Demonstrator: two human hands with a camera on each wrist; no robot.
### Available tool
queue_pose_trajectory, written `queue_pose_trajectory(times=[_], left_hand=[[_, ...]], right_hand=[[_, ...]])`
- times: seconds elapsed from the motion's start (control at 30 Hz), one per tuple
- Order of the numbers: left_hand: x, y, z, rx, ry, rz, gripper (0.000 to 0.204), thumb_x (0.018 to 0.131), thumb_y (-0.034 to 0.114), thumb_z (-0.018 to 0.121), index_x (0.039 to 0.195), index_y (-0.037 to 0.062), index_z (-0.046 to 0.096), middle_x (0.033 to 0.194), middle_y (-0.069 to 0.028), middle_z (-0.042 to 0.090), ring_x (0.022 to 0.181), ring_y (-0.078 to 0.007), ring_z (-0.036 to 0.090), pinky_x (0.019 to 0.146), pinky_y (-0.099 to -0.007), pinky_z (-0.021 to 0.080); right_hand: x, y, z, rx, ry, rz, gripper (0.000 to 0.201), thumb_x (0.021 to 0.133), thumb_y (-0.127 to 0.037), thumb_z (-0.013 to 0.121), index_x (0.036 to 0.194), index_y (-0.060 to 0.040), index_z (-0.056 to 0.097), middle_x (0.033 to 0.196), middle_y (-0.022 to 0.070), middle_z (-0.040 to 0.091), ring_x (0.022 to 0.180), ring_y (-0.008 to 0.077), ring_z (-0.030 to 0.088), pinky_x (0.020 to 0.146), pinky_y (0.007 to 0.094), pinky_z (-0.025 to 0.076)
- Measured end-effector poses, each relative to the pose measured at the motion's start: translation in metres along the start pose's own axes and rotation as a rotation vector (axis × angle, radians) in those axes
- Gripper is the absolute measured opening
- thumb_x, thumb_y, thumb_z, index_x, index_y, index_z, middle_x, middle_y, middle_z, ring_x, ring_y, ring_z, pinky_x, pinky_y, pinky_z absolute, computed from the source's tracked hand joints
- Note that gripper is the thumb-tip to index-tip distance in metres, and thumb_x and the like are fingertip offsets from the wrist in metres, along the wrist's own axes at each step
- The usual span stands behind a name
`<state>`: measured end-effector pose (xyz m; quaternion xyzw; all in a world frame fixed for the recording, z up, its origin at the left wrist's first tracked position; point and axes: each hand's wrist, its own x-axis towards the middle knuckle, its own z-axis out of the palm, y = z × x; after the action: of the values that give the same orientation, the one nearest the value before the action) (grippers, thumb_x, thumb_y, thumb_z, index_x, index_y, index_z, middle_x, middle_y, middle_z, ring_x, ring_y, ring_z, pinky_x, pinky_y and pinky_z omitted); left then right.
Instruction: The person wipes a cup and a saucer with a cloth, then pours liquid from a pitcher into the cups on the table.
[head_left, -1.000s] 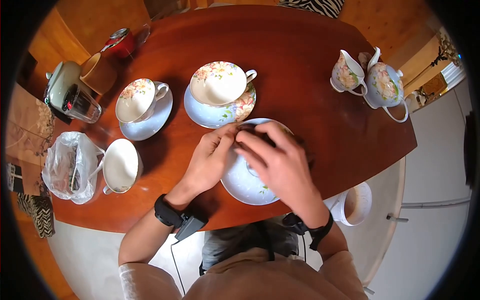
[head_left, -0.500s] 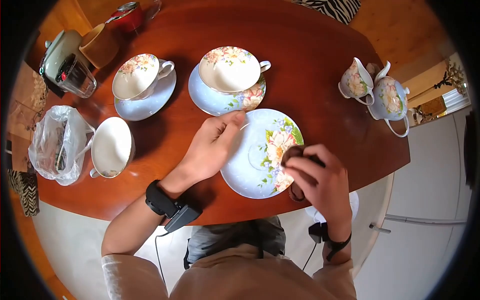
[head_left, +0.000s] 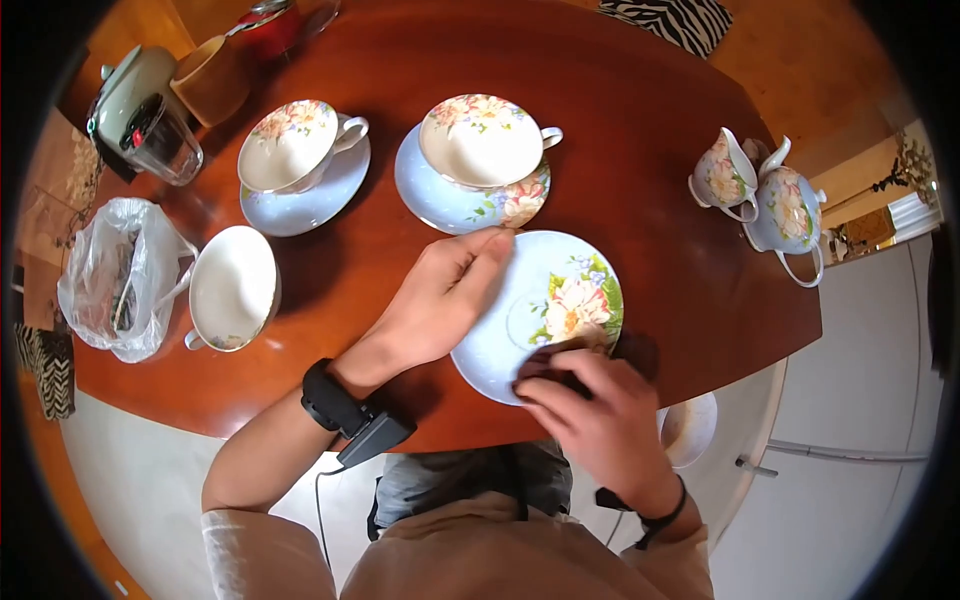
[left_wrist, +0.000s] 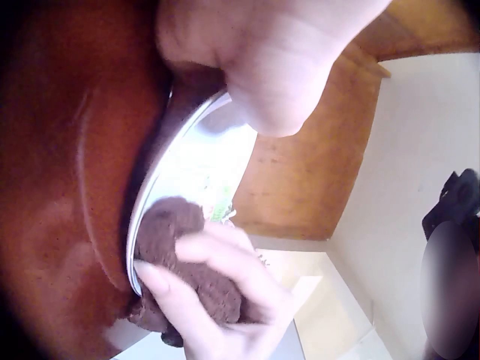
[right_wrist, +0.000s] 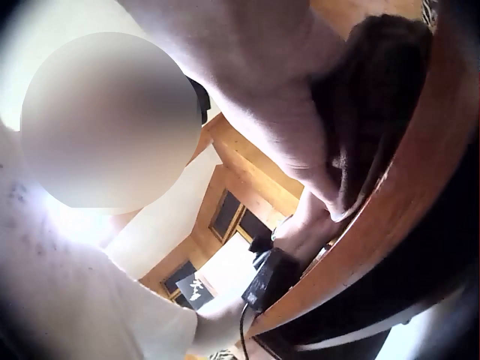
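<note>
A light blue saucer [head_left: 545, 262] with a peony pattern lies before the person in the head view. My left hand [head_left: 447, 297] grips its far left rim, thumb on the upper side. Bunched in my right hand [head_left: 607, 418] is a brown cloth [left_wrist: 172, 225], pressed against the saucer's near rim. The left wrist view shows right-hand fingers [left_wrist: 176, 300] curled over the cloth at the edge. Beyond the saucer, a floral teacup [head_left: 485, 150] sits on a matching saucer [head_left: 430, 205].
Another cup [head_left: 290, 150] on its saucer and a lone cup [head_left: 233, 285] stand left, beside a plastic bag [head_left: 125, 280]. A glass [head_left: 172, 155] and a wooden cup [head_left: 210, 80] are at back left. On the right are a creamer [head_left: 720, 172] and a teapot [head_left: 790, 210].
My right hand, first close to the left one over the saucer, moved with the cloth to the right rim, then to the near rim. The left hand stays at the far left rim.
</note>
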<state>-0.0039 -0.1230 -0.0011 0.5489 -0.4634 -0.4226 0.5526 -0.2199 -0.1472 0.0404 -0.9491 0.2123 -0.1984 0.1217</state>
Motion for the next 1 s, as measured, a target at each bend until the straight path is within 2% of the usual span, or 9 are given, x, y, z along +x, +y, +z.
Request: queue_pose_trajectory(times=[0.1, 0.2, 0.3, 0.4, 0.63, 0.67, 0.8, 0.9, 1.0], left_hand=[[0.001, -0.001, -0.002, 0.058, -0.008, -0.013, 0.039, 0.109, 0.03, 0.041, 0.098, -0.0029, 0.058, 0.074, -0.0019, 0.051, 0.073, -0.0095, 0.042, 0.068, -0.0295, 0.043], [0.001, 0.004, 0.001, 0.039, 0.009, -0.035, 0.037, 0.109, 0.029, 0.041, 0.096, -0.0012, 0.057, 0.075, -0.0018, 0.051, 0.073, -0.0094, 0.044, 0.069, -0.0292, 0.043], [0.001, -0.002, -0.002, -0.023, 0.013, -0.12, 0.048, 0.109, 0.035, 0.041, 0.109, -0.0076, 0.064, 0.093, -0.0005, 0.062, 0.089, -0.0083, 0.053, 0.085, -0.0267, 0.045], [0.0, 0.001, -0.008, -0.16, -0.051, -0.156, 0.054, 0.11, 0.036, 0.03, 0.108, -0.0049, 0.065, 0.086, -0.0055, 0.063, 0.08, -0.0134, 0.054, 0.077, -0.0309, 0.046], [-0.001, 0.008, -0.001, -0.053, -0.023, -0.094, 0.07, 0.108, 0.047, 0.022, 0.121, -0.0074, 0.064, 0.104, -0.0171, 0.069, 0.096, -0.0242, 0.061, 0.096, -0.0368, 0.044], [-0.001, 0.009, 0.004, -0.042, 0.068, -0.075, 0.069, 0.108, 0.046, 0.024, 0.103, -0.008, 0.066, 0.084, -0.0143, 0.067, 0.08, -0.0207, 0.059, 0.081, -0.0364, 0.047], [0.003, -0.004, -0.001, -0.02, 0.067, -0.108, 0.062, 0.107, 0.045, 0.027, 0.071, -0.0009, 0.047, 0.054, -0.0021, 0.042, 0.053, -0.0136, 0.037, 0.055, -0.0379, 0.034], [0.003, -0.003, -0.008, -0.018, 0.012, -0.196, 0.06, 0.108, 0.041, 0.032, 0.096, -0.0086, 0.063, 0.084, -0.0054, 0.063, 0.079, -0.012, 0.052, 0.075, -0.0304, 0.044], [0.0, 0.006, -0.003, -0.024, 0.054, -0.195, 0.06, 0.109, 0.041, 0.031, 0.099, -0.0079, 0.065, 0.086, -0.0066, 0.065, 0.08, -0.0127, 0.054, 0.076, -0.0302, 0.045]], right_hand=[[-0.002, 0.02, -0.024, -0.148, -0.046, 0.12, 0.018, 0.077, -0.016, 0.081, 0.093, -0.0187, 0.073, 0.091, -0.0004, 0.061, 0.073, 0.023, 0.064, 0.062, 0.037, 0.05], [0.018, 0.031, -0.016, -0.104, 0.123, 0.275, 0.016, 0.08, -0.016, 0.08, 0.094, -0.0153, 0.074, 0.088, 0.0025, 0.059, 0.073, 0.028, 0.064, 0.063, 0.0398, 0.052], [0.048, 0.032, 0.013, -0.14, 0.273, 0.254, 0.022, 0.085, -0.019, 0.076, 0.106, -0.0179, 0.071, 0.092, 0.0039, 0.058, 0.073, 0.0281, 0.066, 0.062, 0.039, 0.054], [0.067, 0.012, 0.03, -0.082, 0.242, 0.151, 0.023, 0.085, -0.019, 0.075, 0.107, -0.0172, 0.068, 0.092, 0.0073, 0.057, 0.074, 0.029, 0.067, 0.059, 0.041, 0.056], [0.022, -0.007, 0.017, 0.148, -0.019, -0.102, 0.018, 0.081, -0.014, 0.076, 0.097, -0.0137, 0.071, 0.09, 0.0031, 0.056, 0.075, 0.0221, 0.065, 0.063, 0.0347, 0.054], [0.015, -0.007, 0.012, 0.103, -0.026, -0.089, 0.016, 0.08, -0.014, 0.077, 0.096, -0.014, 0.071, 0.09, 0.0027, 0.056, 0.074, 0.0218, 0.065, 0.063, 0.0341, 0.054], [0.014, 0.006, -0.012, 0.1, -0.116, 0.079, 0.015, 0.08, -0.018, 0.078, 0.094, -0.0171, 0.073, 0.088, 0.0001, 0.061, 0.071, 0.0232, 0.066, 0.062, 0.0352, 0.053], [0.026, 0.011, -0.016, 0.116, -0.111, 0.182, 0.012, 0.083, -0.02, 0.077, 0.095, -0.0171, 0.073, 0.087, 0.0003, 0.062, 0.069, 0.0252, 0.066, 0.061, 0.0373, 0.053], [0.044, 0.014, 0.0, 0.074, 0.065, 0.22, 0.014, 0.087, -0.023, 0.076, 0.098, -0.0167, 0.073, 0.088, 0.0022, 0.062, 0.067, 0.0258, 0.067, 0.059, 0.038, 0.053]])
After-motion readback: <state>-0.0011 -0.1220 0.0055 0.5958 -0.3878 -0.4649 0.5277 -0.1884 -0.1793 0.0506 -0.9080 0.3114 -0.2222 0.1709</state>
